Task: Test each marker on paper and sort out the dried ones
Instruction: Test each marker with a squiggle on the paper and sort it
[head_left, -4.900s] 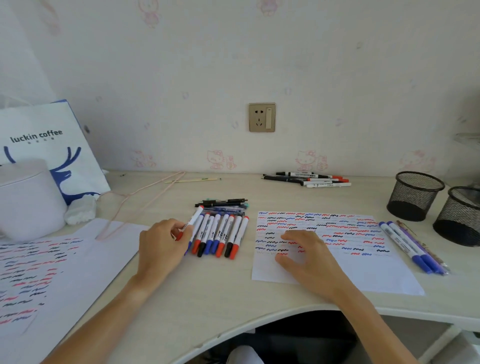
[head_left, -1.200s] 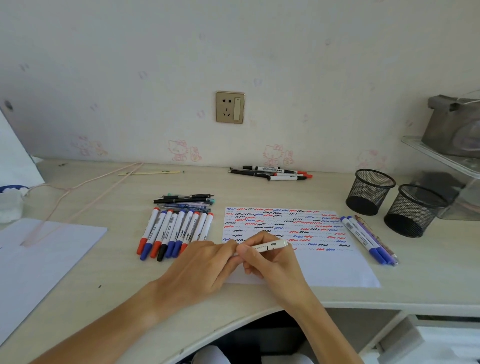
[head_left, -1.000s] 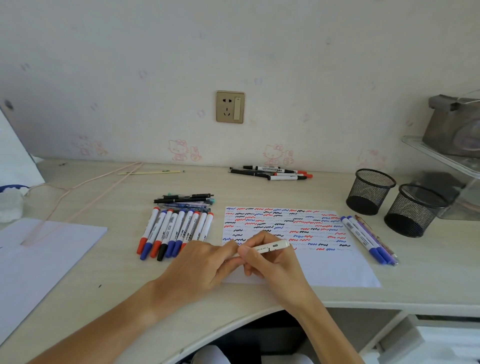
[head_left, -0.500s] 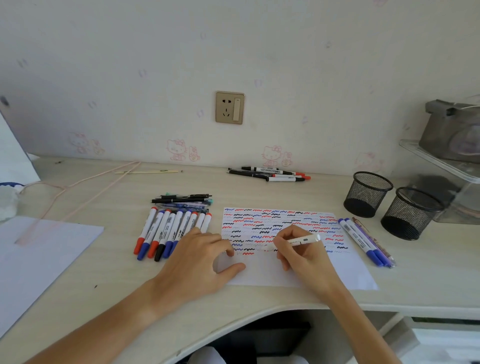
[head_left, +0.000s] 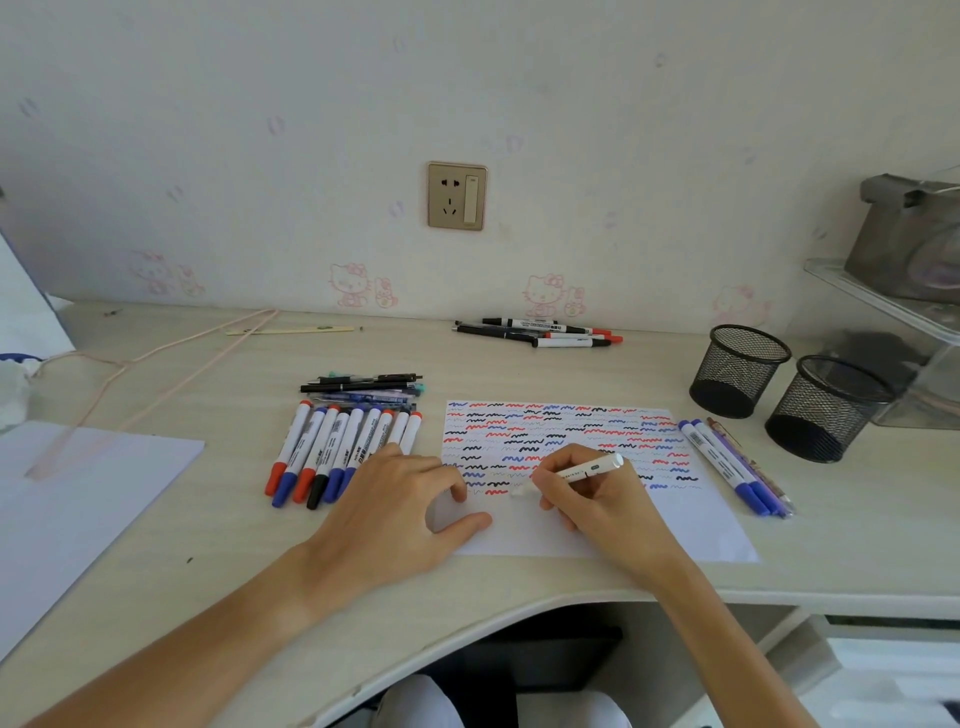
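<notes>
While right hand (head_left: 597, 493) pinches white marker (head_left: 582, 470) in writing grip, tip down on paper (head_left: 691, 525) at lower squiggle rows: test stroke in hand. Left hand (head_left: 395, 499) flat, fingers spread, steadying paper's near-left corner. Marker's long axis slants; tip points left and toward person, tail up-right. Next: judge the mark, then sort the marker to a pile.

The pale tabletop (head_left: 519, 364) carries a scribbled paper (head_left: 675, 525) at centre, a marker row (head_left: 332, 457) to its left, two mesh cups (head_left: 737, 371) far right, and a blank sheet (head_left: 78, 499) near left.
</notes>
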